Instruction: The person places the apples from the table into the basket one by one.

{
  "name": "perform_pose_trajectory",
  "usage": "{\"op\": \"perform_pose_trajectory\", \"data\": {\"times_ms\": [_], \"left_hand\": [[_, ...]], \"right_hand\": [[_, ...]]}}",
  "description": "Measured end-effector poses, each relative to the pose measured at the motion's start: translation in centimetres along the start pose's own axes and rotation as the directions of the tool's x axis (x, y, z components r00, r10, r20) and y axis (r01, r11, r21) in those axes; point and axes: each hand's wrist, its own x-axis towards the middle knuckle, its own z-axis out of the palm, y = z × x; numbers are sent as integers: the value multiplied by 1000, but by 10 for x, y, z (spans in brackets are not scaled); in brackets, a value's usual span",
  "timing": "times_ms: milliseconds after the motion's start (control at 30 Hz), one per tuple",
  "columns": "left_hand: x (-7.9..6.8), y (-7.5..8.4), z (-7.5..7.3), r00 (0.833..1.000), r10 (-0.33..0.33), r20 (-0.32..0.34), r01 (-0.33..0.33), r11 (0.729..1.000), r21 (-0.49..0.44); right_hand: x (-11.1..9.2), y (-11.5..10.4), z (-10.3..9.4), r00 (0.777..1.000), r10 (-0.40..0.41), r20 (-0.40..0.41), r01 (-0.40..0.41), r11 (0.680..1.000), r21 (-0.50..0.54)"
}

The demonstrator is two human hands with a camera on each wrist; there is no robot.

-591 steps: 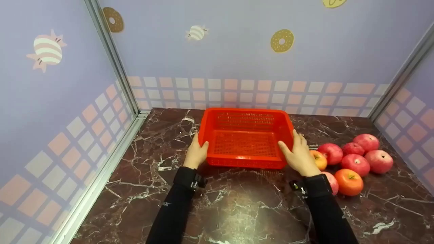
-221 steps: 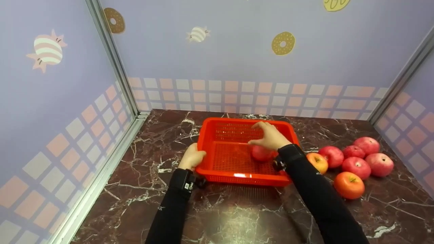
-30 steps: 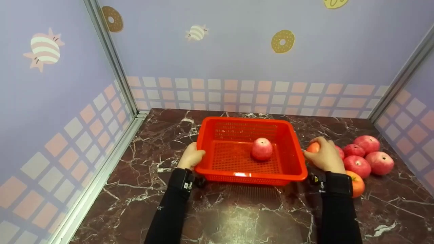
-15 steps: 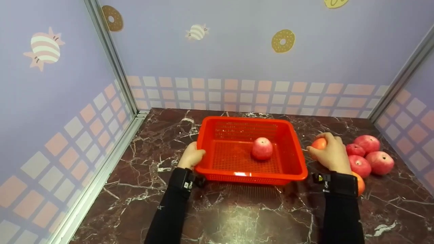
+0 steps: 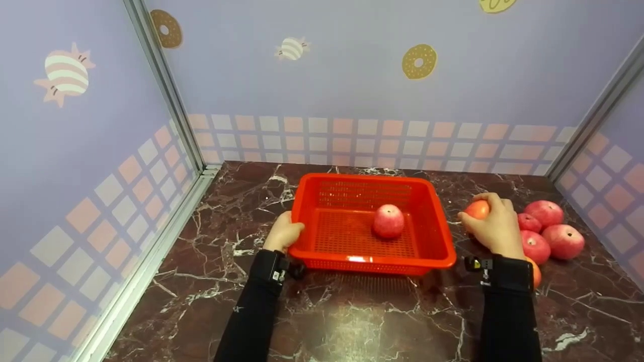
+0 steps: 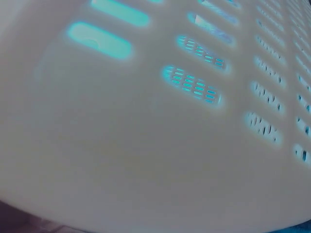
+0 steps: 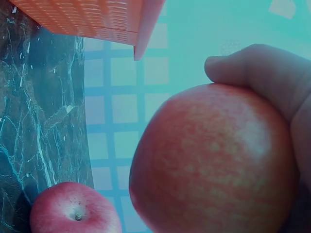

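Note:
A red plastic basket (image 5: 427,261) with slotted walls sits on the marbled tabletop. My left hand (image 5: 285,232) grips its left rim, thumb over the edge; the left wrist view is filled by the basket's pale-looking slotted wall (image 6: 121,145). Inside the basket, right of its middle, stands one pinkish-red apple (image 5: 388,221). To the right of the basket, my right hand (image 5: 495,229) holds an orange-red apple (image 5: 477,210), which looms large in the right wrist view with the thumb (image 7: 252,68) against it. Part of that apple is hidden by the hand.
Several red apples (image 5: 563,241) cluster right of my right hand. An orange apple (image 5: 534,274) is partly hidden behind the right wrist. Another red apple (image 7: 75,211) shows low in the right wrist view. Patterned walls (image 5: 352,75) enclose the table's back and sides.
Over the last second my right hand, with the orange-red apple, has moved slightly right and farther back. Earlier it released the pinkish-red apple inside the basket. Long before, both hands held the then-empty basket.

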Motion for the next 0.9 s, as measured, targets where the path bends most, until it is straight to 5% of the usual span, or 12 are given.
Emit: {"op": "perform_pose_trajectory", "data": {"times_ms": [900], "left_hand": [[-2, 2, 0, 1000, -9, -6, 9, 999, 32]], "right_hand": [[-4, -28, 1, 962, -25, -273, 75, 982, 175]]}}
